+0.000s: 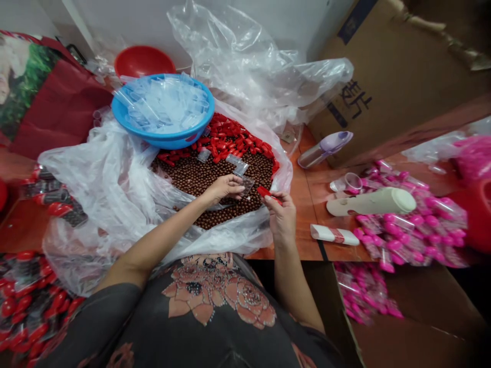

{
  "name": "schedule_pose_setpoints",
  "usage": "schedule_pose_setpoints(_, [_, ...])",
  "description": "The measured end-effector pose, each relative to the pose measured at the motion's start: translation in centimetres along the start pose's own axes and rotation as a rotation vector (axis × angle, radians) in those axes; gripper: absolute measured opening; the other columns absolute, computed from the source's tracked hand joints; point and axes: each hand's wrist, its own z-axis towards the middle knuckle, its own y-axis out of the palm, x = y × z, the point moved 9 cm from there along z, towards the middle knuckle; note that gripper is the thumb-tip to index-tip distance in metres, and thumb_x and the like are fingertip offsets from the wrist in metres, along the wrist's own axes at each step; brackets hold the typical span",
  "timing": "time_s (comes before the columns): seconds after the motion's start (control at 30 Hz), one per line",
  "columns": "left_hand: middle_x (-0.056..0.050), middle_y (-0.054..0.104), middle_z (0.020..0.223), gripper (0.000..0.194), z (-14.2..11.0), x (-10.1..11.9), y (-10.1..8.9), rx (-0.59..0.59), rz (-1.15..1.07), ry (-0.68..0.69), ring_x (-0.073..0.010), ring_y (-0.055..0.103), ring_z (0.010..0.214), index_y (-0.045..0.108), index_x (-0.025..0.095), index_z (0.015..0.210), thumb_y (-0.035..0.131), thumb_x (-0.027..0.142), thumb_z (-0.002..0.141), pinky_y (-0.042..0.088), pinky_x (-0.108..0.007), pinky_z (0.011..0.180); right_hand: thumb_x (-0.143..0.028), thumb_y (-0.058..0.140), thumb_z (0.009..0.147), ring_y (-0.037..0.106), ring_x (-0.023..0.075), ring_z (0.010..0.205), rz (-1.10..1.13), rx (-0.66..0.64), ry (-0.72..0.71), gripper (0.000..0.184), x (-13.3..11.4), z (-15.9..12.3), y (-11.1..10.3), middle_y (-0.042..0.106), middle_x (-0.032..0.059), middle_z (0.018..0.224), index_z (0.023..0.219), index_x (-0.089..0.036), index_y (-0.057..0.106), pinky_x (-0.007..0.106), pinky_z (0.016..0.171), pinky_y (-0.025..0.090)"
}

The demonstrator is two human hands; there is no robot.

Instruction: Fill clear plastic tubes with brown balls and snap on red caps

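While my left grip (224,188) pinched a clear, flattish plastic container (248,186), my right grip (283,213) clamped a slim red plastic piece (264,191), presumably to free its tip.

"what's the person wearing?"

"a dark grey top (161,340) — large dusty-pink flowers (253,306) across the front, with small pale dots (249,292) scattered over them."

"and the sleeves?"

"same dark grey; the left sleeve (102,309) stops near the elbow."

"below that?"

"bare forearms (174,230) — left hand (224,188) and right hand (283,214) bare too."
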Motion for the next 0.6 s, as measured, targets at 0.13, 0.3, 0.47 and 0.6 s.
schedule_pose_setpoints(0.13, [-0.007,0.071,0.09,0.036,-2.1,0.5,0.2,-0.046,-0.022,0.025,-0.0133,0.067,0.074,0.065,0.012,0.1,0.081,0.018,0.068,0.054,-0.027,0.068,-0.024,0.081,0.066,0.067,0.0106,0.081,0.03,-0.035,0.003,0.029,-0.6,0.1,1.5,0.068,-0.0043,0.091,0.093,-0.024,0.07,0.027,0.08,0.055])
schedule_pose_setpoints(0.3, [-0.007,0.072,0.099,0.04,-3.8,1.1,-0.4,-0.012,0.041,0.139,-0.0137,0.066,0.08,0.071,0.014,0.105,0.081,0.022,0.066,0.052,-0.03,0.077,-0.031,0.073,0.079,0.066,0.0182,0.103,-0.223,-0.173,-0.149,0.032,-2.2,-0.2,4.2,0.07,0.0013,0.114,0.111,-0.028,0.07,0.042,0.097,0.052])
schedule_pose_setpoints(0.47, [-0.007,0.072,0.101,0.035,-4.9,2.4,-0.6,0.021,0.188,0.278,-0.0183,0.066,0.09,0.074,0.015,0.104,0.076,0.021,0.069,0.05,-0.036,0.089,-0.028,0.064,0.088,0.062,0.0185,0.114,-0.475,-0.422,-0.392,0.022,-4.1,-2.1,7.7,0.071,0.0004,0.116,0.108,-0.032,0.072,0.043,0.107,0.046])
schedule_pose_setpoints(0.6, [-0.008,0.072,0.104,0.037,-5.5,2.6,-0.5,0.027,0.209,0.272,-0.0188,0.066,0.09,0.073,0.015,0.107,0.075,0.023,0.07,0.052,-0.036,0.086,-0.027,0.061,0.09,0.065,0.0186,0.109,-0.522,-0.391,-0.445,0.02,-4.6,-2.5,7.4,0.072,0.0009,0.113,0.106,-0.031,0.072,0.042,0.103,0.049])
